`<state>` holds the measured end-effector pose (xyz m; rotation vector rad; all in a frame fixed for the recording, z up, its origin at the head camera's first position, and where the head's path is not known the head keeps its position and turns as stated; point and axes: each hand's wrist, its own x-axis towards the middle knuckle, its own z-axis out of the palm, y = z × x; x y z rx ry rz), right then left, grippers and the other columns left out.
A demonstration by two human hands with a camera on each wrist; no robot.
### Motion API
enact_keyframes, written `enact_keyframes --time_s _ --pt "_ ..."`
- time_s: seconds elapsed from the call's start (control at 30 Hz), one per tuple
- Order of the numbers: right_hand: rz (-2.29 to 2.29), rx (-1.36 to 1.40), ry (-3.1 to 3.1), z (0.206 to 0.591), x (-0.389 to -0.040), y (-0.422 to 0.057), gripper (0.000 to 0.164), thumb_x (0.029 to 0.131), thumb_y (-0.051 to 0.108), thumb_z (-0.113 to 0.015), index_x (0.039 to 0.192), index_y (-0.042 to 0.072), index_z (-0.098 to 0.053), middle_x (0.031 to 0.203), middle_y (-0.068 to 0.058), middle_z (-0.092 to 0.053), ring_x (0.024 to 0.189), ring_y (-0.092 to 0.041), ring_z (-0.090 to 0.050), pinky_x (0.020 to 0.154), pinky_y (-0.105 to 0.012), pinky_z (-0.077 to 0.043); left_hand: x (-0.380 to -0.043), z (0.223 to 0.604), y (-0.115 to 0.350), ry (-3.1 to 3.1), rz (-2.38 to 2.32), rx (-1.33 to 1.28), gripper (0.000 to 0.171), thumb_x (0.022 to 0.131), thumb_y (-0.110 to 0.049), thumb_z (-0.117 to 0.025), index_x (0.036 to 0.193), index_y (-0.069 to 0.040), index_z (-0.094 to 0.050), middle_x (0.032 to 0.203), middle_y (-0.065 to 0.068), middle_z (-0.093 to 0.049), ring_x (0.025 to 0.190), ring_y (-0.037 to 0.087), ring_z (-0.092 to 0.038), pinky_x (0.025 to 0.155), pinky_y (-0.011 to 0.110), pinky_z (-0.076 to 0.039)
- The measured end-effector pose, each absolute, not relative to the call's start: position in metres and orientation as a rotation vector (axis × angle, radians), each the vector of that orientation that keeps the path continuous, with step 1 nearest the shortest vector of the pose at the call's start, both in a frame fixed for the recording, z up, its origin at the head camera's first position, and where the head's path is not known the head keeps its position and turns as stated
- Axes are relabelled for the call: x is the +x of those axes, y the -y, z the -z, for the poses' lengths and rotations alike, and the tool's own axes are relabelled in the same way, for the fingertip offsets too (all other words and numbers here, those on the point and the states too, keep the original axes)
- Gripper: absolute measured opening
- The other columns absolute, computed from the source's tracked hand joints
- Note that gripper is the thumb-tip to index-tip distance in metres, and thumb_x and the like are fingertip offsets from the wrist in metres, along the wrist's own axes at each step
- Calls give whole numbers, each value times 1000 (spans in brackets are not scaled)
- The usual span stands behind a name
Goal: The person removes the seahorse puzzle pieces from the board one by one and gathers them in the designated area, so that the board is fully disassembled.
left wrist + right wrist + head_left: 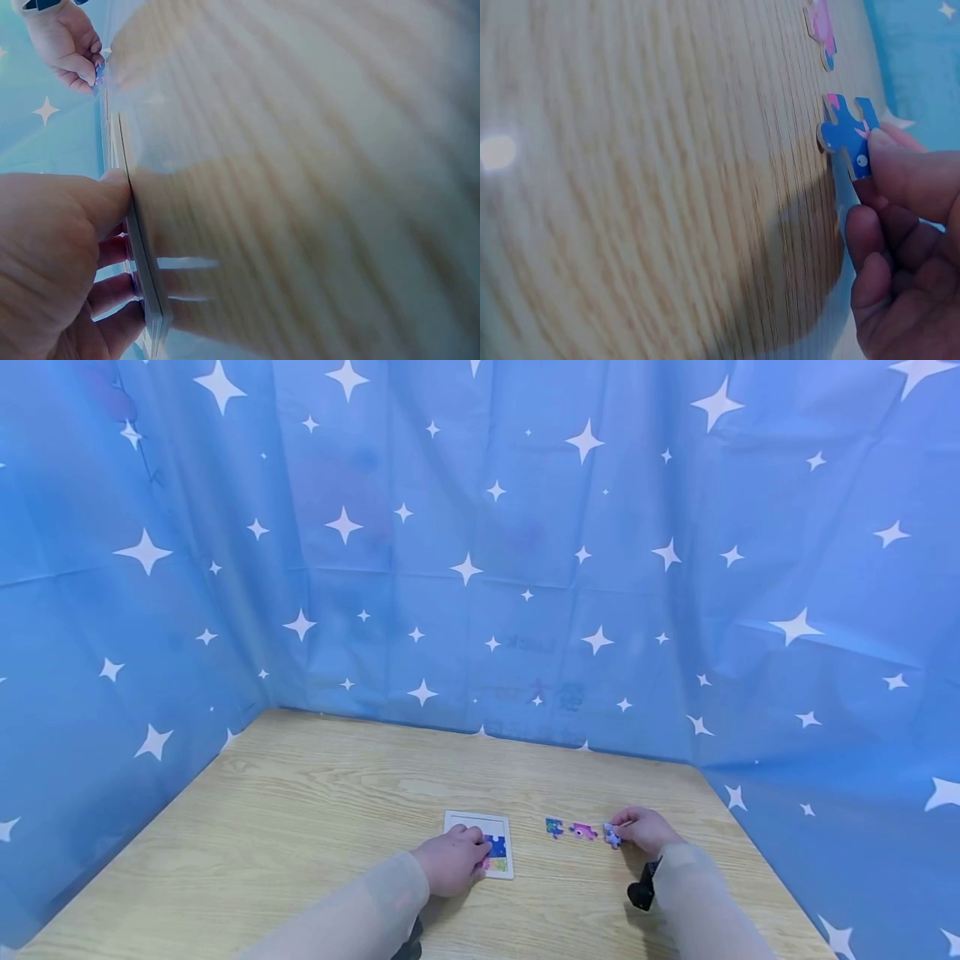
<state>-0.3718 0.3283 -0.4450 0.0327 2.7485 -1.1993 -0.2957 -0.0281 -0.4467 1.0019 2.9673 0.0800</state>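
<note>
A small white-framed jigsaw tray (512,857) lies on the table with some coloured pieces in it. My left hand (452,862) covers its lower left part; in the left wrist view the thumb (112,196) is at the tray's edge and bent fingers bear on its face. To the right, my right hand (647,828) pinches a blue jigsaw piece (847,135) between thumb and finger, low over the tabletop. A pink jigsaw piece (582,832) and another blue piece (554,827) lie in a row between the tray and that hand.
The pale wooden table (337,785) meets a blue star-patterned curtain (480,527) at its back and sides. A black wrist camera (642,889) sits under the right sleeve.
</note>
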Motion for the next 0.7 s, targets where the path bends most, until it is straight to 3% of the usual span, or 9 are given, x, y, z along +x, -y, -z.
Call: enact_keyframes --time_s 0.27,0.7 --pt "997 41 -2846 452 -379 -333 7 93 5 -59 94 3 -66 86 -5 -59 79 -19 -50 71 -32 -42 -296 447 28 -2961 -78 1015 45 97 -34 -55 137 -12 -55 129 -1 -52 114 14 -49 98 25 -45" --pt "919 48 -2874 455 -382 -336 10 93 7 -60 99 3 -66 91 -6 -61 83 -21 -53 76 -37 -45 -298 450 28 -2970 -76 1000 45 97 -35 -56 137 -14 -55 129 -3 -52 114 13 -49 98 24 -45"
